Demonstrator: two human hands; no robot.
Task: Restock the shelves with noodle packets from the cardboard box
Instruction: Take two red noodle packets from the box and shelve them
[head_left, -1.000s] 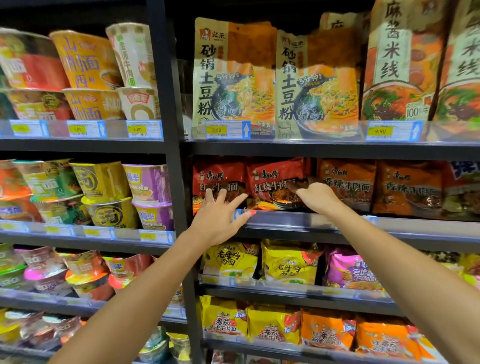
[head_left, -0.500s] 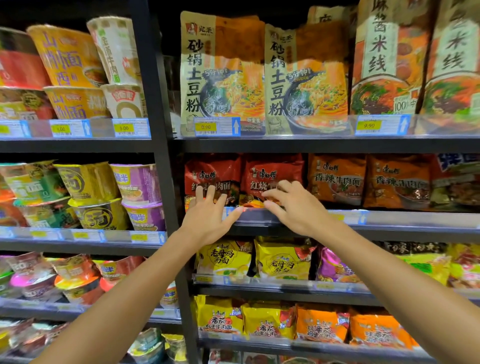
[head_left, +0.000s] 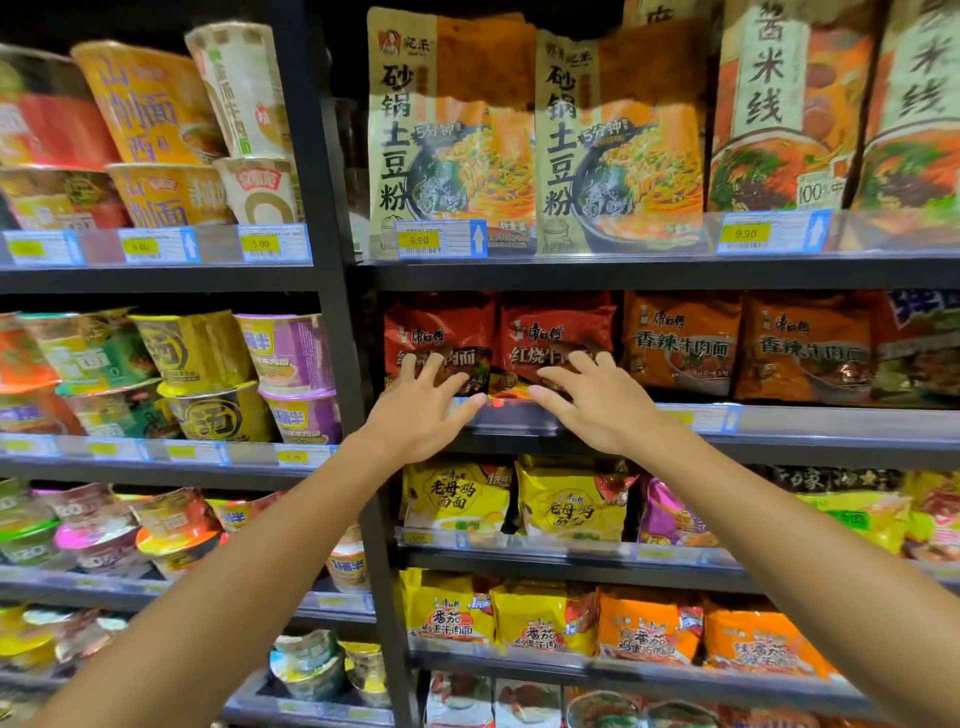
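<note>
Nearest, two bare forearms are seen reaching up from the bottom corners toward the second shelf rail (head_left: 514, 423). The left hand (head_left: 421, 410) is held with fingers spread and straight, laid against the lower front of the left red noodle packet (head_left: 439, 332); nothing is gripped. The right hand (head_left: 597, 405) is likewise splayed and released, its fingertips resting on the right red noodle packet (head_left: 556, 332). Both packets are stood upright just behind the rail, printed faces turned outward, their long axes judged roughly vertical, though the lower edges are hidden. A risk is judged: if the packets are pressed too hard at the bottom, the tops could be tipped forward over the rail, or the neighbouring orange packets (head_left: 680, 343) could be nudged askew. The cardboard box is not in view
</note>
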